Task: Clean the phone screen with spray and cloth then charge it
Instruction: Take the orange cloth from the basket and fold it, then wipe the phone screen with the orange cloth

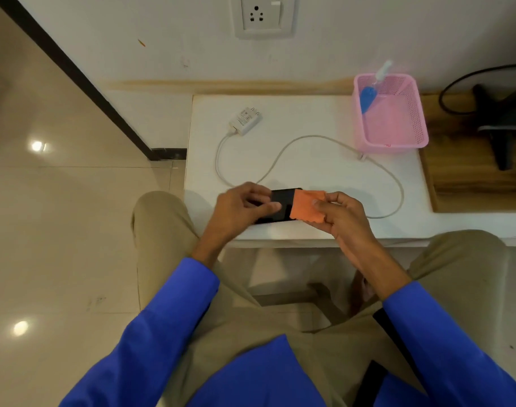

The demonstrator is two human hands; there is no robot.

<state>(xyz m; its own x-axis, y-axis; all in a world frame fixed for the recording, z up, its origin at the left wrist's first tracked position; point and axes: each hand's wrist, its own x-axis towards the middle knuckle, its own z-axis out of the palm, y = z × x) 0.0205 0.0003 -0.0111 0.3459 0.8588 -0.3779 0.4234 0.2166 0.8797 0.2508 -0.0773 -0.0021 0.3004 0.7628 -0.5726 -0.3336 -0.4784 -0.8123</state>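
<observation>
A black phone (281, 204) is held screen-up just above the white table's front edge. My left hand (242, 210) grips its left end, thumb on the screen. My right hand (343, 217) pinches an orange cloth (305, 205) that lies over the phone's right end. A small blue spray bottle (368, 96) with a white top leans in a pink basket (397, 136) at the back right. A white charger plug (246, 120) lies on the table, and its cable (280, 155) loops toward the phone.
The white table (309, 118) stands against a wall with a socket (261, 14) above it. A wooden board (471, 177) with a black stand and cable sits at the right. Tiled floor lies to the left; my knees flank the table front.
</observation>
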